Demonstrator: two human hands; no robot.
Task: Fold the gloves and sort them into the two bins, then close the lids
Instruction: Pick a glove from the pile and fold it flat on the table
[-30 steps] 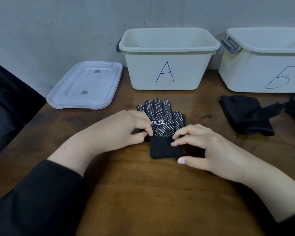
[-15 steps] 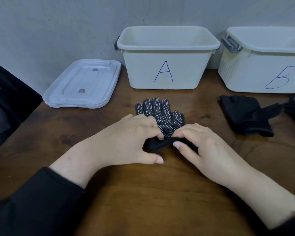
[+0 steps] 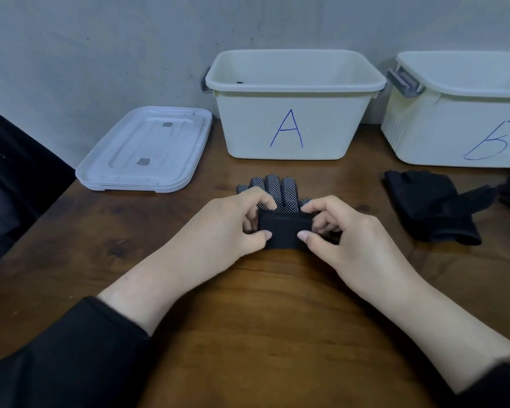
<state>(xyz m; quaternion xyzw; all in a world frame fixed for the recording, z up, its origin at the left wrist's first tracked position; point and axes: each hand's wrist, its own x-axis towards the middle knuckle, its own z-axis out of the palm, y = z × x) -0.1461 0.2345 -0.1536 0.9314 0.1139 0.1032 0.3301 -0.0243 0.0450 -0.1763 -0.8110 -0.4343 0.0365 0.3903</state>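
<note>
A black dotted glove [image 3: 277, 189] lies on the brown table [image 3: 248, 334], just in front of bin A [image 3: 292, 113]. The left hand [image 3: 233, 228] and the right hand [image 3: 345, 231] each pinch one side of its cuff, which is folded up over the palm. Bin B [image 3: 454, 119] stands to the right, with more black gloves [image 3: 424, 204] near it. Two stacked lids [image 3: 147, 151] lie on the left.

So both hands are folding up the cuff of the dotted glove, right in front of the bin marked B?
Not quite. The head view shows the left hand and right hand pinching the cuff of the dotted glove in front of the bin marked A; the bin marked B stands further right.
</note>
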